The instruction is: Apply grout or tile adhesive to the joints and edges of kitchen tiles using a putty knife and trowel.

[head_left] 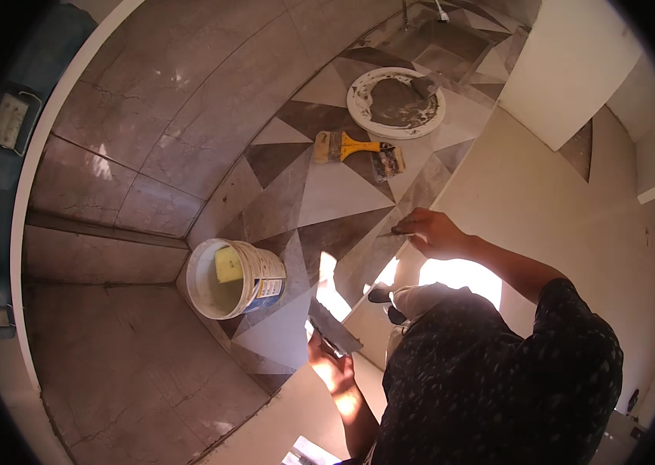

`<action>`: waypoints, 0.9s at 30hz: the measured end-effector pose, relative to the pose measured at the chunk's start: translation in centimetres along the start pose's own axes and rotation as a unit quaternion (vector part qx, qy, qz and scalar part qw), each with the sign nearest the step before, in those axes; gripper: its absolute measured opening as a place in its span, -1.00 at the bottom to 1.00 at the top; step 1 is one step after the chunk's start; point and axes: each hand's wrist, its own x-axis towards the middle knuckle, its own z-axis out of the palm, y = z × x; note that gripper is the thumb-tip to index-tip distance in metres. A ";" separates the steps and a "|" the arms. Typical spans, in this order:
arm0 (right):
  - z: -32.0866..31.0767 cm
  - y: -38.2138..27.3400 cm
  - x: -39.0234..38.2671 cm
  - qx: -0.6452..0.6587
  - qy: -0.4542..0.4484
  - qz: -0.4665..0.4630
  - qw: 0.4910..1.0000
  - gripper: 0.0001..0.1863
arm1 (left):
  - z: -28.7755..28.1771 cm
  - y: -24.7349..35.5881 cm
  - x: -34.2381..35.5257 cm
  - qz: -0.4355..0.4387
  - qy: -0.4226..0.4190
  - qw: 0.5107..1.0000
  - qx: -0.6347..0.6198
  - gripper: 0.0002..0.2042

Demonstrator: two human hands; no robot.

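Observation:
My left hand (331, 369) is closed around a wide, flat scraper (334, 329) with a grey-smeared rectangular blade. My right hand (437, 232) pinches a small tool with a thin blade (394, 234), perhaps a putty knife; its handle is mostly hidden in the fingers. Both hands are over the near edge of a ledge (347, 190) tiled in brown, grey and white triangles. To the left of them stands a white bucket (267, 267) with a yellow sponge (228, 265) inside. Farther off, a round white lid (356, 108) carries grey paste (403, 105) and a paste-covered tool (424, 87).
A wide paintbrush with a yellow handle (352, 146) lies by the lid, against a second dirty flat tool (389, 164). Large brown tiles cover the wall (188, 101) on the left. A recessed basin (448, 50) is at the far end. White panels (572, 74) stand at right.

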 end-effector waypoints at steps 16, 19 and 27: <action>-13.5 26.3 24.0 -0.256 -0.030 0.135 0.957 -0.76 | 27.9 -22.5 19.1 -0.132 -0.249 0.935 -0.214 -0.60; -10.9 28.7 27.3 -0.336 0.001 -0.013 0.942 -0.76 | 30.5 -26.0 23.8 -0.099 -0.212 0.933 -0.272 -0.61; -8.7 27.4 24.4 -0.295 -0.157 -0.094 0.938 -0.83 | 30.6 -29.5 24.8 -0.014 -0.142 0.952 -0.271 -0.53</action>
